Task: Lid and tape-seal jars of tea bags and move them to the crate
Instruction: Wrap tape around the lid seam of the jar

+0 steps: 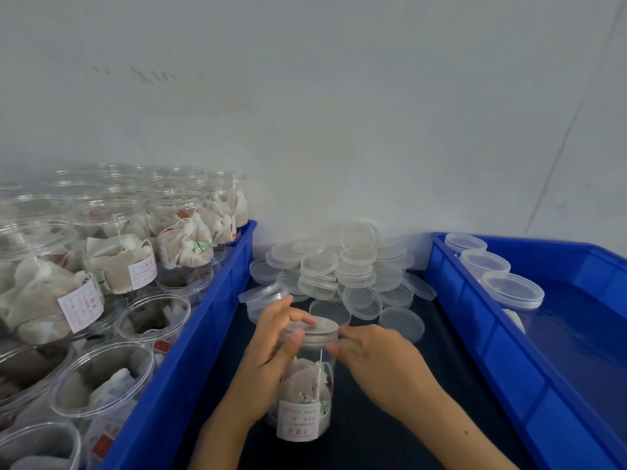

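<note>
Head view: the jar (307, 385) stands upright on the dark surface (400, 412) between two blue crates, tea bags inside, label toward the camera. Left hand (271, 344) curls round the jar's shoulder, fingers lying over the lid (317, 329); right hand (376, 351) pinches the lid's right rim. Both grips are narrow and holding. The lid looks seated or nearly so; to finish well, press evenly all round the rim while the left hand steadies the jar against tipping. No tape is visible.

Room is tight: the left crate (190, 351), packed with open jars, sits just beside the left wrist. The spare lids (342, 276) are heaped just behind. The right crate (481, 334), holding three lidded jars (512, 290) at its far end, has open floor nearer by.
</note>
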`<state>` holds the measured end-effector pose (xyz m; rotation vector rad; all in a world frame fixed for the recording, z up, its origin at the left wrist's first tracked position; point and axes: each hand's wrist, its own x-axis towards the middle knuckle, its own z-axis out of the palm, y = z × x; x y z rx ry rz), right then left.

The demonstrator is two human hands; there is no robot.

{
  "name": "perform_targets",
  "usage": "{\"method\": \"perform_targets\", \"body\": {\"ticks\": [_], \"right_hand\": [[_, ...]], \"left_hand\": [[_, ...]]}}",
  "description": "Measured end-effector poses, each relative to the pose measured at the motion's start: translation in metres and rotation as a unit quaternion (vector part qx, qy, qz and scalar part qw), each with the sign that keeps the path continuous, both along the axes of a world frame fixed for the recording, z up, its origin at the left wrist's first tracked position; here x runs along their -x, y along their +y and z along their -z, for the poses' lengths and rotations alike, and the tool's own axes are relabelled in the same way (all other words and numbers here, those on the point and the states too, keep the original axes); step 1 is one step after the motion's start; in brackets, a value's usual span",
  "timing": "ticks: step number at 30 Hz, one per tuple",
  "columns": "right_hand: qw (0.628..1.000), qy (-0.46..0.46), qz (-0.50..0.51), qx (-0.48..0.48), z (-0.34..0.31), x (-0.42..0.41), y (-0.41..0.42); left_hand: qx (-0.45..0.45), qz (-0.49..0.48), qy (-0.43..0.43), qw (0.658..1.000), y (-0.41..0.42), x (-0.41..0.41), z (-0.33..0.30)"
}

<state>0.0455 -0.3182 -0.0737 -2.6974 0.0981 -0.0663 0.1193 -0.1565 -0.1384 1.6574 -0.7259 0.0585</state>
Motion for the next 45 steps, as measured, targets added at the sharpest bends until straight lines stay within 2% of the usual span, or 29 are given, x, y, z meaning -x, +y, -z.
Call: {"method": "perform_targets", "body": {"ticks": [3, 7, 15, 30, 38, 45], "right_hand": [[0.999, -0.027, 0.0, 0.04, 0.006, 0.001, 0.01], [0.999, -0.041, 0.023, 0.012, 0.006, 0.004, 0.019], [0.999, -0.019, 0.003, 0.026, -0.002, 0.014, 0.017], [0.998, -0.017, -0.003, 0.068, 0.001, 0.005, 0.009], [0.994, -0.079, -0.03, 0.066, 0.003, 0.006, 0.006], [0.975, -0.146, -0.04, 0.164, -0.003, 0.01, -0.006]], "left_hand": [[0.048, -0.035, 0.06, 0.996, -0.008, 0.003, 0.002], [0.101, -0.095, 0.098, 0.986, -0.012, -0.001, 0.005], [0.175, -0.026, 0.127, 0.976, 0.003, -0.011, 0.012], [0.248, 0.12, 0.177, 0.945, 0.003, -0.019, 0.018], [0.278, 0.131, 0.224, 0.925, -0.003, -0.014, 0.014], [0.23, 0.089, 0.211, 0.946, -0.002, -0.015, 0.011]]}}
